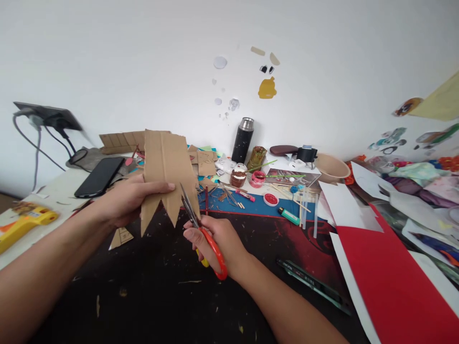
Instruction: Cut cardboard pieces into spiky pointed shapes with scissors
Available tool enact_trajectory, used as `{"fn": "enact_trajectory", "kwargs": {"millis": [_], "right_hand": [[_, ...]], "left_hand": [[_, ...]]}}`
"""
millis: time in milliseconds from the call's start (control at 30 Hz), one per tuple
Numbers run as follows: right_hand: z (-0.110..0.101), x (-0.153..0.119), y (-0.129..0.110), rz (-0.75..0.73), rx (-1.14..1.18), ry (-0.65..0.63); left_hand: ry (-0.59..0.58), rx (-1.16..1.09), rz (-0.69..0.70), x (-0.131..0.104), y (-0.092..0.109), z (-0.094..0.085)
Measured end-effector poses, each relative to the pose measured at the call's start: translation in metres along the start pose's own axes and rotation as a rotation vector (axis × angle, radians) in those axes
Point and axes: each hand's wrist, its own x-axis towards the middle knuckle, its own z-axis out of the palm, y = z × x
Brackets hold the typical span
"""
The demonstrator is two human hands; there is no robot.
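A piece of brown cardboard (167, 157) with pointed teeth along its lower edge is held up over the black mat. My left hand (134, 197) grips it at the left side, thumb across the front and the other fingers hidden behind. In my right hand (218, 239) are scissors (193, 215) with a red and yellow handle. Their blades point up and to the left, against the lower right part of the cardboard, beside the tooth at the right. A cardboard triangle (121, 238) lies on the mat below my left hand.
A utility knife (313, 284) lies on the mat at the right, near red paper (394, 272). Paint jars (238, 177), a black thermos (243, 141) and cardboard scraps line the wall. On the left are a phone (100, 177) and a yellow glue gun (28, 227).
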Motion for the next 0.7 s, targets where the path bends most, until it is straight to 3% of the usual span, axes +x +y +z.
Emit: {"fn": "enact_trajectory", "kwargs": {"millis": [167, 700], "right_hand": [[0.0, 0.0, -0.001, -0.006, 0.008, -0.002], [0.001, -0.001, 0.001, -0.019, 0.016, -0.001]], "left_hand": [[0.062, 0.018, 0.032, -0.006, 0.003, 0.008], [0.033, 0.068, -0.08, -0.009, -0.001, 0.01]]}}
